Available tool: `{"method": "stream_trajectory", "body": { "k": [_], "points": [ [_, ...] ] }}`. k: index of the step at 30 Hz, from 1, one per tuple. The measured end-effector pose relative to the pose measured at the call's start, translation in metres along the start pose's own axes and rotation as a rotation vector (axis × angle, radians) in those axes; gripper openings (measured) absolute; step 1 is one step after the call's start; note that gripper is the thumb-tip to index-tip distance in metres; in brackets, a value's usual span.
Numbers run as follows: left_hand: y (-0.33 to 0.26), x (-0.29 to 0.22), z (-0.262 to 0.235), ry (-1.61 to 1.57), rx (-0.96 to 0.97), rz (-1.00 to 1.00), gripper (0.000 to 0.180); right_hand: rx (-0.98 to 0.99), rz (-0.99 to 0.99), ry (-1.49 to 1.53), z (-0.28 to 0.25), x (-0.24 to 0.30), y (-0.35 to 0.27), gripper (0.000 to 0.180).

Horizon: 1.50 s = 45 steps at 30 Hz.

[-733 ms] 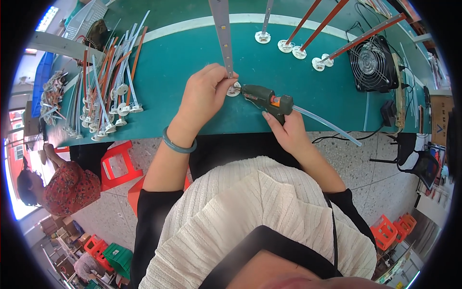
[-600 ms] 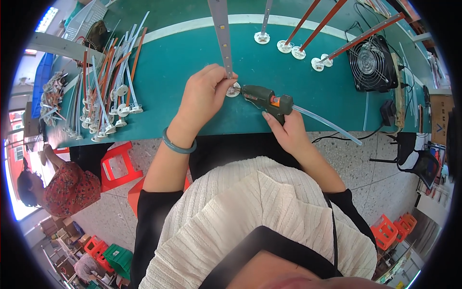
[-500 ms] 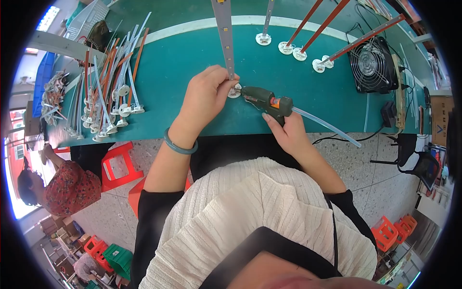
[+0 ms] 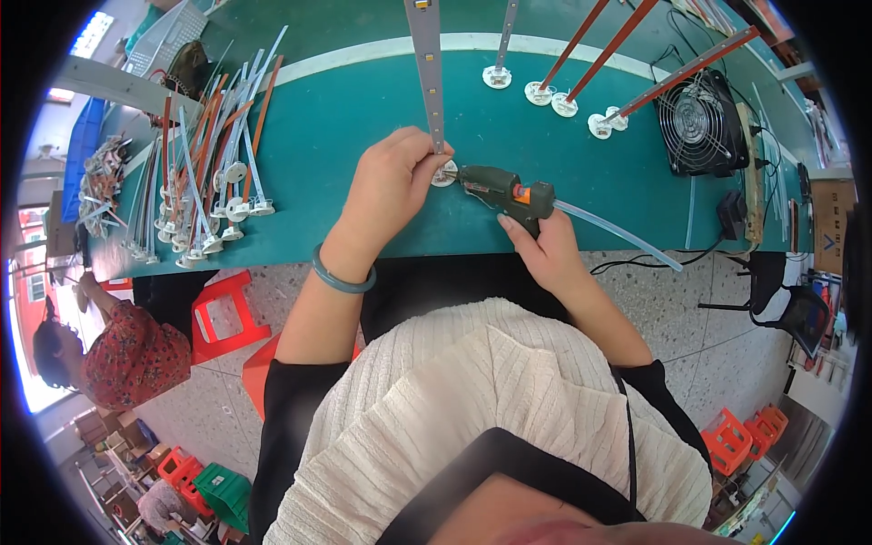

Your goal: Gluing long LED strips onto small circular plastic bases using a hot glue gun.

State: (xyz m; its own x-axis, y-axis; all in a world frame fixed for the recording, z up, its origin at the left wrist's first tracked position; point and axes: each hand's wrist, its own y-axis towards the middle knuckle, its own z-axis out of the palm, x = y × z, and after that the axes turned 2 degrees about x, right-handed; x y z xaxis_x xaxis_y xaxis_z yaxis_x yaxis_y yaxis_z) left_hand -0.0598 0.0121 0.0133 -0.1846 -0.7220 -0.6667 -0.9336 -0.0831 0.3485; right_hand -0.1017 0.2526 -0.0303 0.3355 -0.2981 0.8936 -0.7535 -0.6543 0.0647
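Pinched near its lower end by my left hand (image 4: 389,182), an LED strip (image 4: 429,82) stands upright on the green table. Its foot meets a round white base (image 4: 443,173), partly hidden by my fingers. My right hand (image 4: 545,247) is wrapped round the handle of a dark green glue gun (image 4: 498,191). The gun's nozzle points left and reaches the white base; whether it touches cannot be made out. A clear glue stick (image 4: 618,234) sticks out from the back of the gun.
Several strips on white bases (image 4: 497,77) stand at the back right, beside a black fan (image 4: 698,123). A pile of strips with bases (image 4: 204,182) lies at the left. A power strip (image 4: 755,182) runs along the right. Another person (image 4: 136,354) sits at far left.
Both hands, the strip and the glue gun keep almost the same place. The whole view has shifted only slightly.
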Motion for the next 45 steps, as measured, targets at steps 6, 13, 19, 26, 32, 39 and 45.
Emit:
{"method": "stream_trajectory", "body": {
  "k": [6, 13, 19, 26, 32, 39, 45],
  "points": [
    [0.001, 0.001, 0.002, 0.001, -0.007, 0.022, 0.008, -0.034, -0.036, 0.055, 0.004, -0.006, 0.000, 0.029],
    [0.001, 0.000, -0.008, -0.056, 0.120, 0.002, 0.010, 0.046, 0.196, 0.392, -0.004, -0.013, 0.002, 0.029],
    [0.005, 0.000, -0.013, -0.104, 0.227, 0.001, 0.013, 0.042, 0.138, 0.475, -0.012, -0.014, 0.002, 0.031],
    [0.001, -0.005, -0.009, -0.074, 0.214, 0.017, 0.013, 0.069, 0.140, 0.320, -0.007, -0.010, 0.003, 0.027],
    [0.001, -0.005, -0.008, -0.060, 0.204, 0.018, 0.012, 0.084, 0.109, 0.225, -0.006, -0.010, 0.005, 0.019],
    [0.001, -0.006, -0.008, -0.064, 0.203, 0.020, 0.011, 0.044, 0.160, 0.265, -0.005, -0.005, 0.007, 0.016],
    [0.001, -0.007, -0.008, -0.063, 0.198, 0.010, 0.010, 0.046, 0.158, 0.272, -0.006, -0.006, 0.007, 0.016]
  ]
}}
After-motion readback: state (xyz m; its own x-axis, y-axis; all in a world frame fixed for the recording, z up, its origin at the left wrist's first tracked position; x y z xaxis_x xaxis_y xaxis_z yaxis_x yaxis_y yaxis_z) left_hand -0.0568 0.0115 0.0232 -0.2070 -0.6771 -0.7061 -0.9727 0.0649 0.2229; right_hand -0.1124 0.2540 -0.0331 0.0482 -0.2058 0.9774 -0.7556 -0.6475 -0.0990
